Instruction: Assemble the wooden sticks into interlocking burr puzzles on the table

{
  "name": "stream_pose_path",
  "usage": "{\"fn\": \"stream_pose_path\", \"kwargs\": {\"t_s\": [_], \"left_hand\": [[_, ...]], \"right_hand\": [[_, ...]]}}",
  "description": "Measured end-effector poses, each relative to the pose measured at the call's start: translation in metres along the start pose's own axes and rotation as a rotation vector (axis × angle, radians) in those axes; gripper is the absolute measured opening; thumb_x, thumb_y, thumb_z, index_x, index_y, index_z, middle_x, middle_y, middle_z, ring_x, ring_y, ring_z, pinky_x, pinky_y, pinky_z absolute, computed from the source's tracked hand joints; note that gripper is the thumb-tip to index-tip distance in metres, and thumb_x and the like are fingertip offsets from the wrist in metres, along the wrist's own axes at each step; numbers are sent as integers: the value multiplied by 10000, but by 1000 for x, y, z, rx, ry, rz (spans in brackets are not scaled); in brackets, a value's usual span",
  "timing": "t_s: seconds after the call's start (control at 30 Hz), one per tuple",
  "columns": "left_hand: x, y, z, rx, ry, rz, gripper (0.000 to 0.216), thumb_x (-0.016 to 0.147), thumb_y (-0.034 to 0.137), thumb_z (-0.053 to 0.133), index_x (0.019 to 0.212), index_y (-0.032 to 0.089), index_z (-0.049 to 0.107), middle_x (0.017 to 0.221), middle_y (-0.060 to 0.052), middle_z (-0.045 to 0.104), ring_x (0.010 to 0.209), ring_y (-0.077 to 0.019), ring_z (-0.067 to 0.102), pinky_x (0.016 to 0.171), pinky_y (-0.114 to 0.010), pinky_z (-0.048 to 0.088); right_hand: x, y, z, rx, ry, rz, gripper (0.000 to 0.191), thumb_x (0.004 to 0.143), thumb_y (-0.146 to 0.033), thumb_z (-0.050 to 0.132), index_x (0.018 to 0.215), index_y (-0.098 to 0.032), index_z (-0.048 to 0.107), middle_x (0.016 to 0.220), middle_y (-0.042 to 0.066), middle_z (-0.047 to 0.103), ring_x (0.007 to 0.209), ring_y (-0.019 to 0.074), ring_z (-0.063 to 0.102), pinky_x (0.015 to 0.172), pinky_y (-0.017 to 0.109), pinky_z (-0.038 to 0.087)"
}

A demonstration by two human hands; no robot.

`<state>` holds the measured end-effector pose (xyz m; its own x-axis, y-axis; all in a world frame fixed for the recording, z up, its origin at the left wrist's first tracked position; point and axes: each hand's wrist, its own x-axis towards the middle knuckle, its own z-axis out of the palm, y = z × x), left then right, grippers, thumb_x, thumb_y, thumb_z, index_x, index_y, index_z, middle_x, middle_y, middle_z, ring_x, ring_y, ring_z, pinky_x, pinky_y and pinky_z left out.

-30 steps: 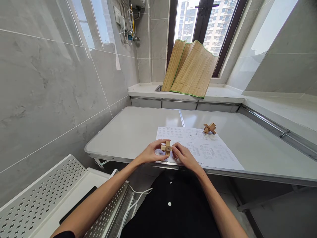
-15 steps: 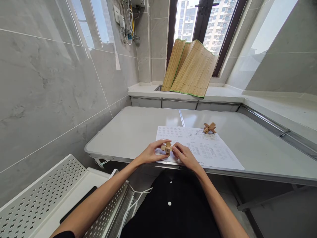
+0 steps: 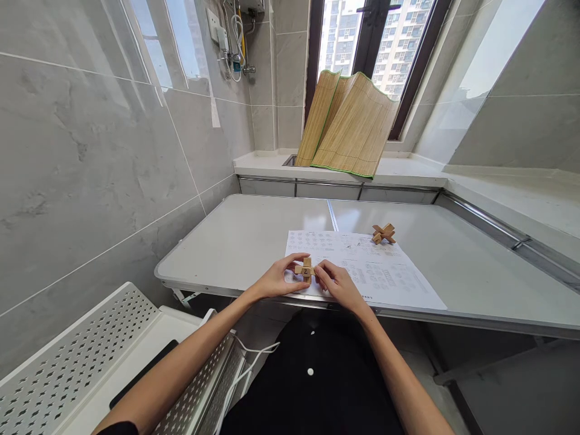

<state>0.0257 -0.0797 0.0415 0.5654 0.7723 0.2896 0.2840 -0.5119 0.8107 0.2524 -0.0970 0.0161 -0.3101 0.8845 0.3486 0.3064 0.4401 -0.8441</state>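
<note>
A small wooden cross-shaped puzzle (image 3: 306,270) with a mark on its front block is held just above the near edge of the white table (image 3: 244,241). My left hand (image 3: 276,281) grips its left side with thumb and fingers. My right hand (image 3: 338,285) pinches its right side. Both hands hover over the printed instruction sheet (image 3: 376,272). A second wooden cross puzzle (image 3: 383,234) lies at the sheet's far right corner, apart from both hands.
A rolled bamboo mat (image 3: 348,124) leans against the window on the back ledge. A white perforated rack (image 3: 67,368) with a dark phone (image 3: 140,374) and a cable stands at my lower left. Grey tiled walls close both sides.
The puzzle has turned slightly between my fingers and sits a touch higher. Both hands stay in the same place.
</note>
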Motion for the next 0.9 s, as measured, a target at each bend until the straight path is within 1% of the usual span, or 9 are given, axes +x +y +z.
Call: {"fn": "stream_pose_path", "kwargs": {"t_s": [0.13,0.37,0.57,0.77,0.9], "left_hand": [[0,-1,1,3,0,3,694,822,346,802,1445,218,525,1330,-106,647,1076,-223,675,1019,-398,522],[0,-3,2,-23,10,-28,675,835,414,791,1432,219,544,1274,-100,673,1049,-223,677,1008,-399,522],[1,-5,2,-45,23,-87,628,874,454,747,1425,220,555,1263,-107,676,1069,-225,674,1014,-396,512],[2,-7,3,-73,28,-97,578,896,473,722,1389,201,587,1208,-118,713,1147,-255,666,1056,-417,486],[2,-5,3,-67,28,-109,583,898,493,711,1386,197,589,1222,-118,708,1113,-250,678,1042,-409,494]], "right_hand": [[0,0,0,3,-2,0,390,1037,-526,449,797,-235,549,642,-26,607,600,166,548,674,302,427],[0,0,0,6,3,-7,404,1034,-541,454,789,-235,552,641,-23,609,584,162,555,658,306,440],[0,0,0,4,2,-8,396,1032,-540,460,795,-238,557,663,-17,620,590,166,563,657,310,447],[0,2,0,3,7,-12,384,1034,-520,469,791,-236,558,653,-19,617,597,167,561,659,307,443],[-1,1,0,3,6,-11,390,1035,-526,461,791,-238,559,658,-14,621,596,169,559,660,313,447]]}}
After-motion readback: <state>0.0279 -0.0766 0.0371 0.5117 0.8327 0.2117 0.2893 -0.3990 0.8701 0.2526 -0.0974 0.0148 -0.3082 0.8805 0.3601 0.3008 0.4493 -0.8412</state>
